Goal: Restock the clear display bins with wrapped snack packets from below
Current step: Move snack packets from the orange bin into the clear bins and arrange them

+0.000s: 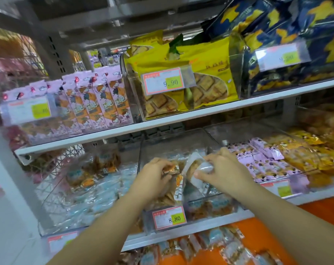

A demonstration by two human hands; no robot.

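Head view: both hands work over the clear bin [183,202]. The left hand [154,174] has its grip clamped on an orange-trimmed packet [176,181], the right hand [222,169] pinches a pale packet [197,169]. Best laid flat, labels forward, I'd say.

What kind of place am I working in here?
Most likely a shop's snack aisle. White shelves carry clear bins of wrapped snack packets, and price tags reading 8.80 and 9.90 are fixed to the bin fronts. Both hands are in the middle bin.
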